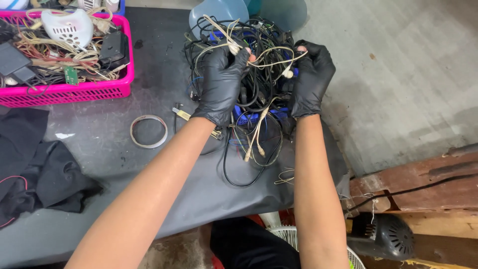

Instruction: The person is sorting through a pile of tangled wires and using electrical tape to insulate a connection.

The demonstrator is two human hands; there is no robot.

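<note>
Both hands in black gloves. Left hand and right hand each pinch thin beige earphone wire, stretched between them above cable tangle on grey worktop. Dark cables wrap around wire, snagging it. Pink basket of scrap electronics at far left, tape ring beside left forearm, black cloth near left edge, fan on floor to right.

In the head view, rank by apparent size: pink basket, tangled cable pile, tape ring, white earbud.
1. Pink basket, partly cut off
2. Tangled cable pile, close, so unsure
3. Tape ring
4. White earbud
</note>
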